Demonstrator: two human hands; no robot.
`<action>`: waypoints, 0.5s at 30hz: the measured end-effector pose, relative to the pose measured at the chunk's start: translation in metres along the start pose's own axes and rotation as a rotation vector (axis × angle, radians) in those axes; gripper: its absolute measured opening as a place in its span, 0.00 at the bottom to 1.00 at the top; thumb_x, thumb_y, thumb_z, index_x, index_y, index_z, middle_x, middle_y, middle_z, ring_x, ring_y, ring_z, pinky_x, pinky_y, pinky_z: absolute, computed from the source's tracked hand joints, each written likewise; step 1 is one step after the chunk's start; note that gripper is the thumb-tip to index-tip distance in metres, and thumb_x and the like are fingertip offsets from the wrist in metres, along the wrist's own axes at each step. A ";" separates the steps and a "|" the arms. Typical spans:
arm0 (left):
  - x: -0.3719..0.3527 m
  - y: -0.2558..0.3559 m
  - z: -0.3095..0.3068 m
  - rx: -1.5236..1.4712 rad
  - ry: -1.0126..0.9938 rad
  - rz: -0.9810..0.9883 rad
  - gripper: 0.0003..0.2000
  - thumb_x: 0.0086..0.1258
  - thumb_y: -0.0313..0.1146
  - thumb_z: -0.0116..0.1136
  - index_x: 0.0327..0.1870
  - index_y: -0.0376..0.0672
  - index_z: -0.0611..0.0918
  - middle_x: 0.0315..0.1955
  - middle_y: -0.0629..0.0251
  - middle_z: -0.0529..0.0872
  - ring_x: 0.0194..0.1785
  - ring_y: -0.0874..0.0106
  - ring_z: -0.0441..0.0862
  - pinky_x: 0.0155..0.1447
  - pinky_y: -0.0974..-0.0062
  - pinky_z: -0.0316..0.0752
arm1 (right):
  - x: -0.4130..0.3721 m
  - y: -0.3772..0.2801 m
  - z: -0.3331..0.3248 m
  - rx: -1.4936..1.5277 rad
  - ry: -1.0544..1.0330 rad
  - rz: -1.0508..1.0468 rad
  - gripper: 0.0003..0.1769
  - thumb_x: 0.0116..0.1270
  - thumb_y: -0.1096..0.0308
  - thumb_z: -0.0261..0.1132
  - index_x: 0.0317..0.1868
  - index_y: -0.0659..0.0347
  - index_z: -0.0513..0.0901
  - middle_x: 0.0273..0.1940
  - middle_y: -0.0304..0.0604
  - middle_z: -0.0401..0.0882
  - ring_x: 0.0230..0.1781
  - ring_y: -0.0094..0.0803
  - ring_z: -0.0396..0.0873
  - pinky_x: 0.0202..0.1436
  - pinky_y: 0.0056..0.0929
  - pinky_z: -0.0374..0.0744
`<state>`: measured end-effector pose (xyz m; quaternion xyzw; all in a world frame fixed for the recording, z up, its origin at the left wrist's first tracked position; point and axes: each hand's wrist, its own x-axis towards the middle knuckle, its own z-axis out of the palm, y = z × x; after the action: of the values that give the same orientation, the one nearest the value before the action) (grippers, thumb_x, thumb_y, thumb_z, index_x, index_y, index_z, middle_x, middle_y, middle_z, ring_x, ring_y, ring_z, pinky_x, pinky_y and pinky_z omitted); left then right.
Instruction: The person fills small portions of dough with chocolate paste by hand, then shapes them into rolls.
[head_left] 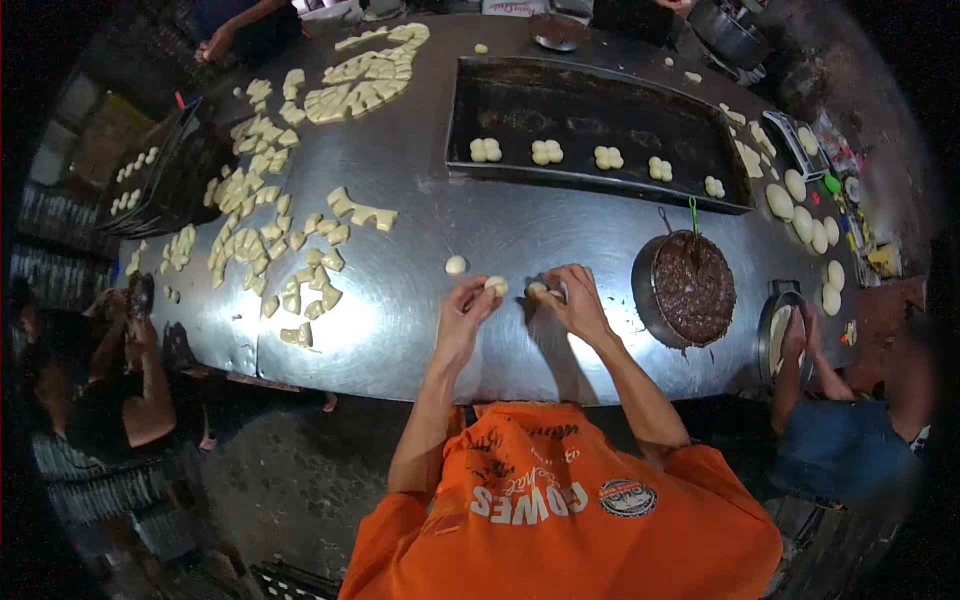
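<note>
My left hand (468, 308) is closed on a small dough ball (496, 286) held at its fingertips above the steel table (400, 340). To its right, my right hand (568, 297) pinches another small pale dough piece (537, 289). A loose dough ball (456, 265) lies on the table just beyond my left hand. Farther right of my right hand stands a round pan of dark brown filling (692, 285), with a green-handled tool (693, 210) standing in it. Clusters of dough balls (547, 152) sit in a row along the near side of a large black tray (600, 187).
Cut dough pieces (250, 225) spread over the table's left side. Larger dough balls (803, 224) lie at the right. Stacked trays (165, 175) stand at the far left. Co-workers' hands (793, 345) are at the right, left and back edges.
</note>
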<state>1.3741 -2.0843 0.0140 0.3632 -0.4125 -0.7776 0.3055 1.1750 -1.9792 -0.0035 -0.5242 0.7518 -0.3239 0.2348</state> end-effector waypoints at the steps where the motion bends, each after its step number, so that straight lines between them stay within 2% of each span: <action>1: -0.004 0.002 0.005 -0.079 0.011 -0.043 0.15 0.75 0.29 0.61 0.58 0.31 0.76 0.47 0.57 0.84 0.52 0.72 0.82 0.58 0.74 0.77 | 0.002 -0.015 -0.002 0.093 0.067 -0.014 0.21 0.69 0.66 0.68 0.59 0.66 0.78 0.51 0.51 0.77 0.51 0.43 0.78 0.54 0.37 0.79; 2: -0.005 0.000 0.006 -0.031 -0.028 -0.023 0.14 0.75 0.28 0.60 0.56 0.32 0.77 0.48 0.58 0.84 0.52 0.72 0.82 0.57 0.75 0.77 | 0.002 -0.035 -0.006 0.470 -0.048 0.143 0.21 0.73 0.64 0.65 0.62 0.65 0.78 0.53 0.48 0.79 0.52 0.36 0.79 0.53 0.30 0.79; 3: -0.007 -0.001 0.010 -0.025 -0.033 -0.027 0.14 0.75 0.28 0.60 0.56 0.32 0.77 0.48 0.58 0.84 0.52 0.72 0.82 0.57 0.75 0.77 | 0.003 -0.049 -0.008 0.819 -0.162 0.256 0.21 0.72 0.68 0.66 0.62 0.67 0.77 0.54 0.45 0.80 0.54 0.29 0.78 0.57 0.28 0.79; 5: -0.015 -0.005 0.025 0.251 -0.054 0.158 0.13 0.75 0.28 0.61 0.55 0.33 0.78 0.48 0.59 0.84 0.51 0.72 0.82 0.57 0.75 0.78 | -0.005 -0.065 -0.008 0.928 -0.163 0.256 0.21 0.71 0.70 0.67 0.61 0.69 0.77 0.54 0.47 0.80 0.54 0.29 0.79 0.58 0.26 0.78; 6: -0.014 -0.008 0.028 0.234 -0.037 0.185 0.14 0.73 0.28 0.63 0.55 0.34 0.78 0.46 0.62 0.85 0.48 0.76 0.82 0.54 0.78 0.77 | -0.007 -0.062 -0.010 0.930 -0.152 0.294 0.22 0.70 0.72 0.67 0.62 0.69 0.76 0.53 0.46 0.81 0.54 0.29 0.78 0.59 0.26 0.77; 7: -0.014 -0.010 0.031 0.238 -0.082 0.171 0.14 0.73 0.28 0.63 0.55 0.34 0.78 0.46 0.62 0.85 0.48 0.76 0.82 0.54 0.78 0.77 | -0.011 -0.054 -0.006 1.104 -0.123 0.353 0.20 0.72 0.72 0.66 0.62 0.68 0.76 0.53 0.45 0.81 0.54 0.28 0.78 0.58 0.26 0.77; 9: -0.011 -0.014 0.035 0.257 -0.008 0.176 0.14 0.73 0.28 0.63 0.55 0.35 0.78 0.44 0.64 0.85 0.46 0.77 0.82 0.52 0.79 0.77 | -0.022 -0.044 -0.009 1.439 -0.110 0.460 0.19 0.73 0.72 0.65 0.61 0.68 0.77 0.55 0.45 0.79 0.53 0.31 0.80 0.55 0.26 0.80; 10: -0.012 -0.013 0.039 0.281 -0.026 0.150 0.12 0.73 0.29 0.63 0.53 0.35 0.79 0.43 0.65 0.85 0.46 0.78 0.81 0.50 0.79 0.77 | -0.030 -0.036 -0.010 1.612 -0.127 0.413 0.18 0.74 0.72 0.63 0.61 0.68 0.77 0.56 0.45 0.79 0.54 0.32 0.80 0.56 0.28 0.80; 13: -0.019 -0.011 0.058 0.400 -0.182 0.115 0.11 0.74 0.32 0.63 0.51 0.35 0.81 0.42 0.66 0.85 0.46 0.77 0.81 0.50 0.79 0.77 | -0.052 -0.032 -0.023 1.797 -0.047 0.554 0.19 0.74 0.72 0.63 0.63 0.64 0.76 0.57 0.45 0.79 0.57 0.31 0.79 0.61 0.31 0.80; 14: -0.019 -0.018 0.061 0.446 -0.232 0.124 0.12 0.74 0.34 0.63 0.50 0.35 0.82 0.44 0.62 0.86 0.46 0.72 0.83 0.52 0.75 0.78 | -0.058 -0.030 -0.027 1.800 -0.025 0.553 0.19 0.74 0.72 0.63 0.63 0.64 0.76 0.57 0.45 0.79 0.57 0.31 0.79 0.61 0.31 0.80; 15: -0.019 -0.022 0.066 0.447 -0.246 0.119 0.12 0.74 0.34 0.63 0.50 0.35 0.82 0.44 0.62 0.86 0.46 0.72 0.83 0.52 0.75 0.78 | -0.066 -0.025 -0.033 1.843 -0.042 0.542 0.18 0.74 0.71 0.63 0.63 0.64 0.76 0.57 0.46 0.79 0.57 0.31 0.79 0.61 0.31 0.80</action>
<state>1.3268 -2.0320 0.0270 0.2995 -0.6286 -0.6863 0.2103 1.1907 -1.9156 0.0379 0.0522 0.2928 -0.7130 0.6350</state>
